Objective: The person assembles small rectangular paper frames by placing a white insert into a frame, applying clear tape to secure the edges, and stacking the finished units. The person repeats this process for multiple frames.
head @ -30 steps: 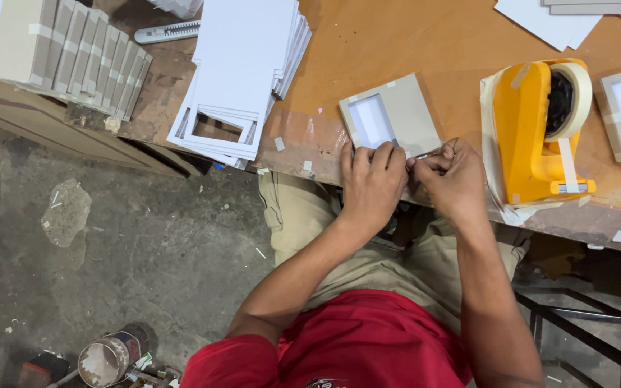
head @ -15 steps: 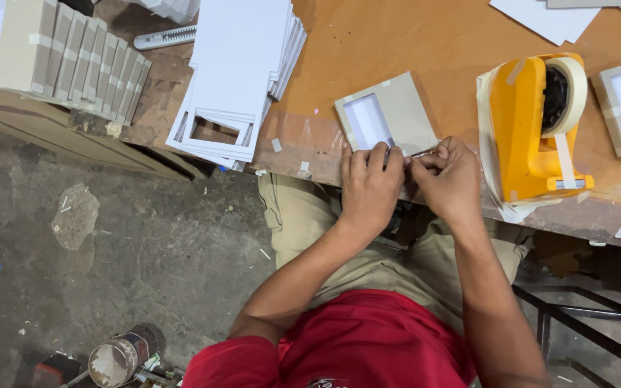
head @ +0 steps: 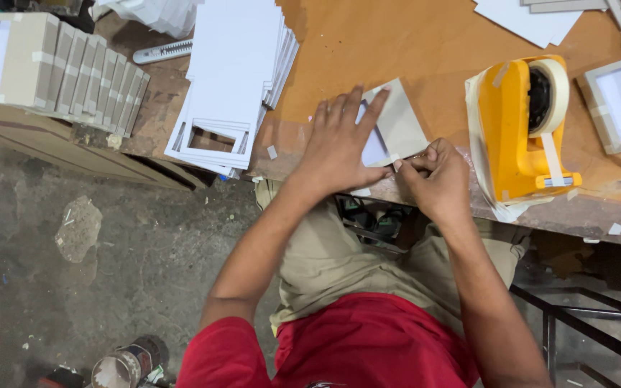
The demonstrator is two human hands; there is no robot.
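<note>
While your left hand (head: pixel 339 144) lies with fingers spread flat on the grey card tray (head: pixel 397 126) at the table (head: pixel 411 43) edge, your right hand (head: pixel 436 176) pinches its corner; it looks light, thin and easily bent, so hold it by the edges.

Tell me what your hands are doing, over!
Left hand flat on the small grey box. Right hand pinching at its near corner. Yellow tape dispenser beside, nothing in the way.
</note>
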